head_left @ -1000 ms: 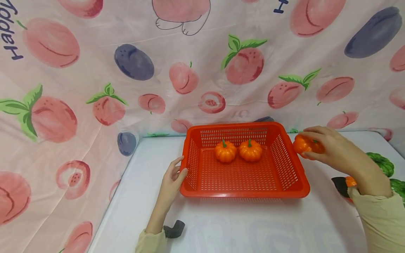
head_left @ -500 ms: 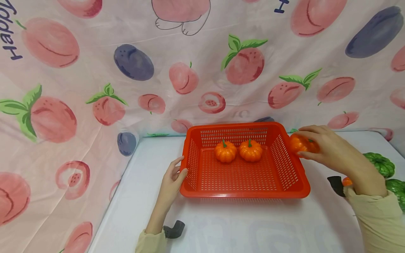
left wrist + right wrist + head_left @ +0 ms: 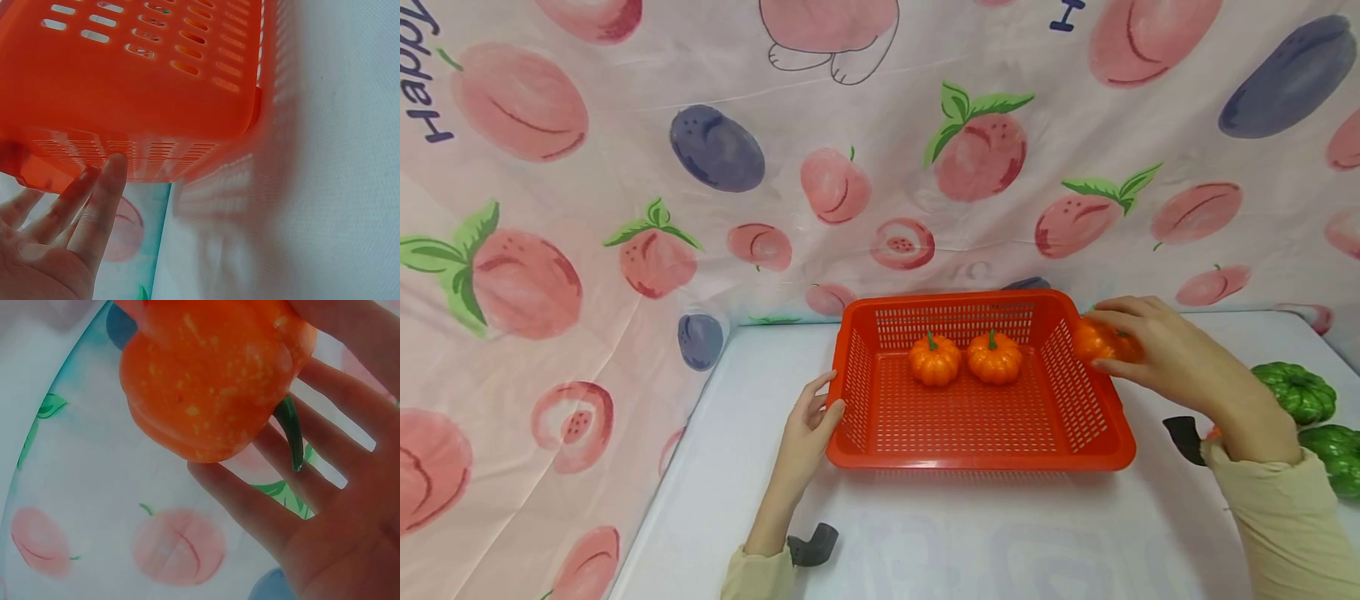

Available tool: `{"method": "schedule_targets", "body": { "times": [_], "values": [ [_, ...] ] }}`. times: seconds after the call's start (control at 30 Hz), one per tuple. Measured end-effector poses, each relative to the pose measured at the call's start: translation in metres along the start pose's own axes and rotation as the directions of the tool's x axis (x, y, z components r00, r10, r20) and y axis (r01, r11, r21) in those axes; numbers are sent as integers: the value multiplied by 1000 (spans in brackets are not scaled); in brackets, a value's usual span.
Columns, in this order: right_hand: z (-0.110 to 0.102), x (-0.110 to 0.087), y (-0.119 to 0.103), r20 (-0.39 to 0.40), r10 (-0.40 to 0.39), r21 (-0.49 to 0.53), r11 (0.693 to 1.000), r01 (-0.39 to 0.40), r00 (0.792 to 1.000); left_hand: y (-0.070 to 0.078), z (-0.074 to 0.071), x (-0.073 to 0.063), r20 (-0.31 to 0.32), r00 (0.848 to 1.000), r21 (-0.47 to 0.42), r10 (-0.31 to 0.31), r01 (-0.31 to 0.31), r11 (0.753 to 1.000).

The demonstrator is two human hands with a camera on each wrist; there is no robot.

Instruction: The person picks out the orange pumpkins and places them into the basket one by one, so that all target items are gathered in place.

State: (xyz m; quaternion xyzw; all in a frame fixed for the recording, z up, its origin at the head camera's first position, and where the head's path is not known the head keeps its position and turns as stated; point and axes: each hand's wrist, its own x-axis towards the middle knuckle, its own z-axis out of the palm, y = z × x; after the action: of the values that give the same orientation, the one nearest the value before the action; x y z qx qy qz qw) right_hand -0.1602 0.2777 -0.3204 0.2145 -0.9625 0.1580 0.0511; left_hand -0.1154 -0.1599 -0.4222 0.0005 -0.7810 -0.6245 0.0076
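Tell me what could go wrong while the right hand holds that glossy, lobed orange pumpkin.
The glossy, lobed orange pumpkin might slip: its surface looks smooth in the right hand. It could also catch the red perforated plastic basket, which it overlaps on the right in the head view. Dropped inside, it may bump the two ribbed, green-stemmed orange pumpkins there.
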Motion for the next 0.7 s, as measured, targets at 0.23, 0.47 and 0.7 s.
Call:
{"method": "schedule_targets", "body": {
  "times": [0.23,0.47,0.7],
  "values": [
    [1,3,-6,-2,-11,3,1000,11,1000,0,0,-1,2,1000,-1,-4,4,1000],
    [3,7,-11,10,-38,14,999,38,999,1,0,-1,-1,1000,-2,-2,2,1000],
    [5,10,-16,-9,-91,5,996,91,996,0,0,-1,-1,1000,5,0,0,1000]
  ]
}}
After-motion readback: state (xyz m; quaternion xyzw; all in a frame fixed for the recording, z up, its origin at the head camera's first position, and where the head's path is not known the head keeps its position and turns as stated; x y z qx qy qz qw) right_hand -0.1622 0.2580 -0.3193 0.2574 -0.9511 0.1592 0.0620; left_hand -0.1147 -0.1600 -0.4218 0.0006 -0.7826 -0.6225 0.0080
